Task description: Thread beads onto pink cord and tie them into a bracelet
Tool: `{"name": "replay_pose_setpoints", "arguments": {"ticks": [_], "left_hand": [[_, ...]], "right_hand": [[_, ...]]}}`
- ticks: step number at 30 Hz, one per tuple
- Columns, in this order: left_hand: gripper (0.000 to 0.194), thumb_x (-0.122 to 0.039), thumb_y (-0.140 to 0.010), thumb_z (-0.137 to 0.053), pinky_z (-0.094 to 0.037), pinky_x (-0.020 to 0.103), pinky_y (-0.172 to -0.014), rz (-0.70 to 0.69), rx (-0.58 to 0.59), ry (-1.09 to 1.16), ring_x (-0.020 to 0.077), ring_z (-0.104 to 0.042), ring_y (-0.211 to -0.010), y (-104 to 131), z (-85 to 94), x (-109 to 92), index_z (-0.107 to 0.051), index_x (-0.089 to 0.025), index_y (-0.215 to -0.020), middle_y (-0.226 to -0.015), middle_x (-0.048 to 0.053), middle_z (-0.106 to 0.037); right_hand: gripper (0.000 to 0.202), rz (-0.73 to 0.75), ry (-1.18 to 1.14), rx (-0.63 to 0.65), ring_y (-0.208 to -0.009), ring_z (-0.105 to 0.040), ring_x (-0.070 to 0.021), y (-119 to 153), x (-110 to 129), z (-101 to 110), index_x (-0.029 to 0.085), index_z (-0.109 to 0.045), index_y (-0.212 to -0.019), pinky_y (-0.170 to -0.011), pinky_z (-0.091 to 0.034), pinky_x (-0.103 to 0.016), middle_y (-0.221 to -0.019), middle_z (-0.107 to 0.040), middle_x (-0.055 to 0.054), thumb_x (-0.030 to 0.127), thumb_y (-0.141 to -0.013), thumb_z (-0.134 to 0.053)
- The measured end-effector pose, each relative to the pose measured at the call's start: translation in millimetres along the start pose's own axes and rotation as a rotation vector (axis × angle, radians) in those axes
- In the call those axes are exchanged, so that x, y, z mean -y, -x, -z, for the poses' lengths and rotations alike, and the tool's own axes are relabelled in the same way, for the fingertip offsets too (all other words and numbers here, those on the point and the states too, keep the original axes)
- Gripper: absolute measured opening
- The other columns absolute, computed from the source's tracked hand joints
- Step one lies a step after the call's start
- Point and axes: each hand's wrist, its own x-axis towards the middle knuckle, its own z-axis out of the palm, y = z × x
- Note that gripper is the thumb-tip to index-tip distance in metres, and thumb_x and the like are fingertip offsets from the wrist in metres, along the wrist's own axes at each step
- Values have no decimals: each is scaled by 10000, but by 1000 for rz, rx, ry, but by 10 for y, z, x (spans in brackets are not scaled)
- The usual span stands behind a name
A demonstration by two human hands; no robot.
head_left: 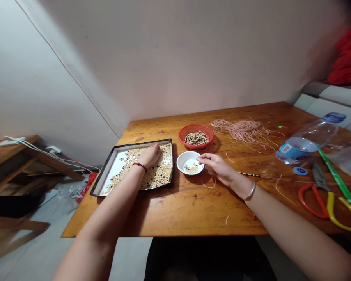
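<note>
My left hand [149,157] is down in the black-edged tray [107,166], among many small cream and dark beads [160,175]. Its fingers are bent together, and whatever they hold is hidden. At the right rim of a small white bowl [180,163] with a few beads, my right hand [215,167] pinches a thin string [208,186] that loops down to the table. Past my right wrist lies a strung row of dark and cream beads [248,174]. Behind the bowl, a red basket [183,141] holds beaded strands.
A tangle of pink string [241,129] lies at the back of the wooden table [181,218]. To the right are a tilted plastic bottle [305,144], a blue cap [300,170], scissors [320,179] with red and yellow handles, and a green strip [337,177].
</note>
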Motion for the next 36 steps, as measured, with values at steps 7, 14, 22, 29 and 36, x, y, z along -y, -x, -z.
{"name": "replay_pose_setpoints", "arguments": {"ticks": [7,14,22,29,36], "left_hand": [[354,-430,-944,-328,-438,342,-818,-8,-91,15,244,-579,-943,96,9,-118,-554,-181,-1056,-998,111,-624],[502,-438,-942,-325,-288,437,-1089,-203,11,97,272,-370,-1292,124,-112,-251,-396,-159,-1353,-1387,140,-406],[470,-469,-928,-367,-340,415,-1080,-376,67,150,247,-434,-1245,411,83,-272,-451,-164,-1275,-1342,130,-455],[401,-422,-946,-324,-416,380,-993,-207,15,230,225,-511,-1137,370,253,-128,-462,-187,-1241,-1239,106,-530],[530,-485,-905,-383,-324,435,-1072,-185,86,133,264,-413,-1264,87,22,-76,-419,-155,-1318,-1346,139,-460]], "right_hand": [[291,7,3,17,-410,-227,-22,-10,-29,16,161,-598,-791,-415,-53,-228,-575,-479,52,399,-676,-719],[292,-4,-4,-21,-417,-239,-28,-3,-9,13,174,-590,-801,-415,-72,-210,-574,-479,56,388,-657,-727],[284,0,10,0,-405,-230,-37,-54,-57,43,179,-578,-759,-418,-76,-212,-500,-423,70,425,-685,-700],[272,14,-11,19,-399,-231,-35,-51,-59,35,175,-582,-749,-409,-78,-217,-504,-429,65,412,-689,-700],[276,6,-25,28,-398,-222,-31,-80,-91,51,179,-595,-774,-401,-79,-203,-499,-416,67,418,-689,-706]]}}
